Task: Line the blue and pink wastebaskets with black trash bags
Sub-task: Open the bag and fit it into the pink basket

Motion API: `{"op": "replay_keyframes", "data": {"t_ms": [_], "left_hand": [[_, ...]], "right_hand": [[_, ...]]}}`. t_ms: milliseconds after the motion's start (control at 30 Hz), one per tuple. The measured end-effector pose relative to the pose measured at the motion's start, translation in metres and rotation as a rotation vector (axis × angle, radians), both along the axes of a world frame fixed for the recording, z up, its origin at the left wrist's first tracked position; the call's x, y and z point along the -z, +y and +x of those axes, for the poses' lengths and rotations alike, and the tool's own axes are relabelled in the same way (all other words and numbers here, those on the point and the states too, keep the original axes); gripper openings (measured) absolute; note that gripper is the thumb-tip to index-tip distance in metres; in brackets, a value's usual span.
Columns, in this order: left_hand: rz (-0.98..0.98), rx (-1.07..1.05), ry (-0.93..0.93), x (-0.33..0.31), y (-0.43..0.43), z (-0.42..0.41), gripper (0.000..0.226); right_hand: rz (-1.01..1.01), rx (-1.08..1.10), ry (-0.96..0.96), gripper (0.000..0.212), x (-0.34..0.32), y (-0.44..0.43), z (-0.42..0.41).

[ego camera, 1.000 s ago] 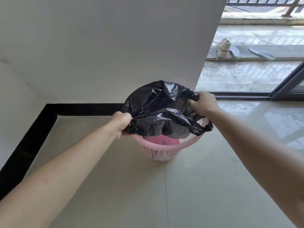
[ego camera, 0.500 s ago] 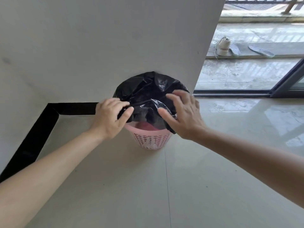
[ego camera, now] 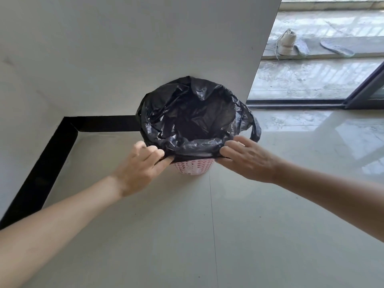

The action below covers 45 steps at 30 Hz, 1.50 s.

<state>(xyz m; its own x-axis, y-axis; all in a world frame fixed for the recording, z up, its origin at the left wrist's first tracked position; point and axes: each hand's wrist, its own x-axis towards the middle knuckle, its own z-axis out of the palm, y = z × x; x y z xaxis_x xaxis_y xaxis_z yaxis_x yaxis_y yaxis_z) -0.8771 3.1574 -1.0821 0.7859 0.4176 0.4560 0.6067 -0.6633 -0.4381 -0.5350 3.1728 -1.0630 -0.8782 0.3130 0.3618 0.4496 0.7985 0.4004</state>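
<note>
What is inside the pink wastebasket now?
A crumpled black plastic trash bag lines the pink perforated plastic wastebasket, folded over its rim. The basket's inner walls and bottom are covered.

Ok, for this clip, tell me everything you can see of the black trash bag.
The black trash bag is thin, glossy, crinkled plastic, opened wide with its mouth folded over the rim of the pink wastebasket, hiding all but the perforated lower wall. Its inside sags dark and hollow. A loop handle hangs loose at the right side. The far edge stands against the white wall. The left hand and right hand both pinch the near edge, pulling it down over the rim.
</note>
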Motion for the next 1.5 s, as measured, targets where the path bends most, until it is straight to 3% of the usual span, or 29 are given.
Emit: {"op": "replay_keyframes", "data": {"t_ms": [67, 133, 267, 333, 367, 400, 467, 567, 667, 733, 800, 833, 900, 933, 1000, 1100, 1133, 1200, 1300, 1367, 1433, 1500], "left_hand": [[-0.231, -0.081, -0.053, 0.0, -0.005, 0.001, 0.038], [-0.343, -0.121, -0.177, -0.01, -0.007, 0.003, 0.033], [-0.185, -0.062, -0.391, -0.045, 0.014, 0.012, 0.034], [-0.142, -0.147, -0.543, -0.061, 0.032, 0.023, 0.024], [-0.167, -0.255, -0.611, -0.065, 0.043, 0.03, 0.014], [-0.224, -0.407, -0.673, -0.066, 0.055, 0.035, 0.018], [-0.538, -0.687, -0.823, -0.066, 0.071, 0.043, 0.054], [-1.102, -0.966, -1.104, -0.064, 0.077, 0.052, 0.083], [-1.32, -0.956, -1.244, -0.059, 0.062, 0.052, 0.072], [-1.405, -0.954, -1.355, -0.054, 0.043, 0.054, 0.057], [-1.317, -1.014, -1.28, -0.047, 0.027, 0.057, 0.081], [-1.172, -1.037, -1.244, -0.046, 0.025, 0.059, 0.095], [-0.833, -1.002, -1.208, -0.057, 0.033, 0.061, 0.099], [-0.696, -0.98, -1.131, -0.064, 0.04, 0.059, 0.092], [-0.437, -0.902, -0.79, -0.078, 0.056, 0.052, 0.068], [-0.184, -0.571, -0.386, -0.09, 0.078, 0.04, 0.03], [-0.174, -0.455, -0.267, -0.09, 0.085, 0.038, 0.025], [-0.383, -0.397, 0.007, -0.085, 0.094, 0.04, 0.028], [-0.765, -0.69, 0.435, -0.068, 0.101, 0.051, 0.034], [-0.872, -0.717, 0.406, -0.061, 0.104, 0.057, 0.031], [-0.872, -0.657, 0.095, -0.058, 0.103, 0.059, 0.03], [-0.564, -0.613, -0.244, -0.059, 0.097, 0.054, 0.025]], "right_hand": [[-0.052, 0.121, -0.083, 0.03, -0.001, 0.0, 0.001], [-0.163, 0.133, -0.036, 0.035, -0.01, -0.002, 0.0], [-0.196, 0.173, 0.396, 0.031, -0.036, 0.003, -0.011], [-0.24, 0.424, 0.594, 0.016, -0.046, 0.015, -0.027], [-0.321, 0.607, 0.662, 0.021, -0.048, 0.024, -0.034], [-0.456, 0.796, 0.686, 0.04, -0.051, 0.034, -0.038], [-0.819, 1.06, 0.72, 0.073, -0.054, 0.052, -0.042], [-1.198, 1.115, 0.966, 0.084, -0.044, 0.068, -0.043], [-1.253, 1.042, 1.177, 0.084, -0.031, 0.071, -0.039], [-1.239, 0.996, 1.155, 0.083, -0.028, 0.078, -0.03], [-1.235, 0.932, 1.044, 0.081, -0.029, 0.09, -0.021], [-1.235, 0.908, 0.993, 0.08, -0.031, 0.096, -0.017], [-1.224, 0.898, 0.93, 0.078, -0.035, 0.106, -0.014], [-1.209, 0.899, 0.911, 0.078, -0.035, 0.11, -0.014], [-1.181, 0.895, 0.88, 0.078, -0.034, 0.116, -0.016], [-1.161, 0.887, 0.854, 0.077, -0.029, 0.122, -0.017], [-1.157, 0.883, 0.852, 0.077, -0.028, 0.123, -0.016], [-1.149, 0.881, 0.847, 0.076, -0.025, 0.125, -0.015], [-1.122, 0.878, 0.837, 0.077, -0.024, 0.128, -0.018], [-1.102, 0.889, 0.854, 0.078, -0.024, 0.13, -0.023], [-1.102, 0.905, 0.891, 0.078, -0.023, 0.13, -0.026], [-1.099, 0.917, 0.903, 0.078, -0.022, 0.129, -0.028]]}}
